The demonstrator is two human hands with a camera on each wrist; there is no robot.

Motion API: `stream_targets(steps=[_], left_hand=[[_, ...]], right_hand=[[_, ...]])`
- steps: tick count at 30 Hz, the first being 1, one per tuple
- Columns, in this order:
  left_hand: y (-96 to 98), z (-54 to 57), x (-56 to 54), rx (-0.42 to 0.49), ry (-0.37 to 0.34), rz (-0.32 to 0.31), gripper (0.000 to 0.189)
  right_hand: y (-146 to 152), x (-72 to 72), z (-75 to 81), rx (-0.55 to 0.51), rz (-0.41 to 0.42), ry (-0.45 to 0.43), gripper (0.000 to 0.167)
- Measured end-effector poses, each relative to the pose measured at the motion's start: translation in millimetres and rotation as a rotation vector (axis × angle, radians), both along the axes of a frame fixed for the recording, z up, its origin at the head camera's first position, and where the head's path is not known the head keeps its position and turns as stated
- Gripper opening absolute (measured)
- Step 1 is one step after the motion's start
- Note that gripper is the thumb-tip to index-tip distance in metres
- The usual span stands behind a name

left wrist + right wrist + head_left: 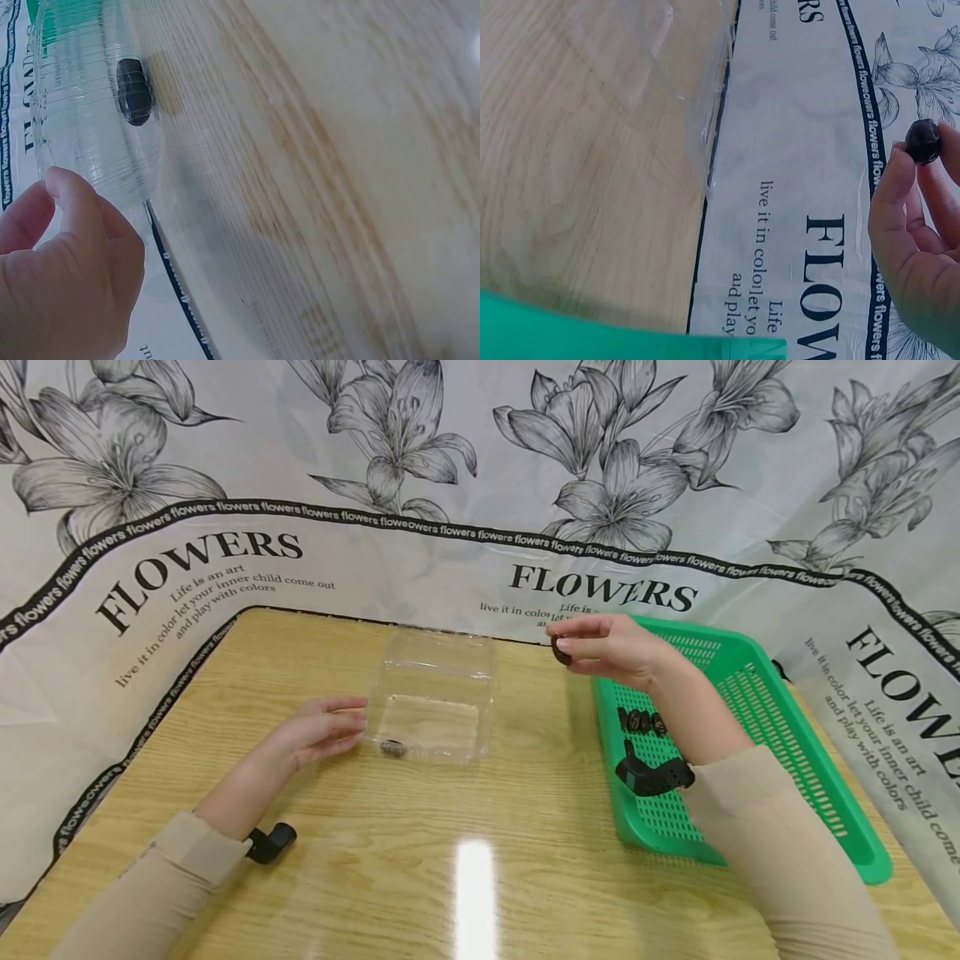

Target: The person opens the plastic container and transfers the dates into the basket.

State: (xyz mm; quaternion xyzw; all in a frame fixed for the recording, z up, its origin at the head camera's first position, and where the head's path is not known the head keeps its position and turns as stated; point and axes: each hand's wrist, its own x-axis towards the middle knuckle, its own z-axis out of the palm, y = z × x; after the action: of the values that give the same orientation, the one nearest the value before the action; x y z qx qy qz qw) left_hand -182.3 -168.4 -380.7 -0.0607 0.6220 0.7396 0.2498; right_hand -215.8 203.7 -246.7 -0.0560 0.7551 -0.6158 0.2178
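My right hand pinches a small, dark brown, rounded piece between thumb and fingertips. It is raised over the far left corner of a green basket. The piece looks glossy in the right wrist view; what kind it is I cannot tell. A clear plastic box stands left of the basket, its lid part tilted up at the back. At the box's left side my left hand holds the edge with thumb and finger. One dark oval piece lies inside the box, in its near left corner.
Several similar dark pieces lie in a row in the basket, partly hidden by the right arm. Both wrists wear black straps. A wooden table lies beneath, and a white flower-printed cloth hangs behind it.
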Motion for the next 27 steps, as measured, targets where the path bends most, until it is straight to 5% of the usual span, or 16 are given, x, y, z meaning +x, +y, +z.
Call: stream_targets(steps=[13,27], left_hand=[[-1.6,-4.2,0.3,0.004,0.003,-0.013,0.059],[-0.8,-5.2,-1.3,0.016,0.011,-0.013,0.059]], right_hand=[[38,5.5,-4.0,-0.010,-0.023,-0.005,0.018],[83,12.4,-20.4,0.097,-0.053,-0.015,0.019]])
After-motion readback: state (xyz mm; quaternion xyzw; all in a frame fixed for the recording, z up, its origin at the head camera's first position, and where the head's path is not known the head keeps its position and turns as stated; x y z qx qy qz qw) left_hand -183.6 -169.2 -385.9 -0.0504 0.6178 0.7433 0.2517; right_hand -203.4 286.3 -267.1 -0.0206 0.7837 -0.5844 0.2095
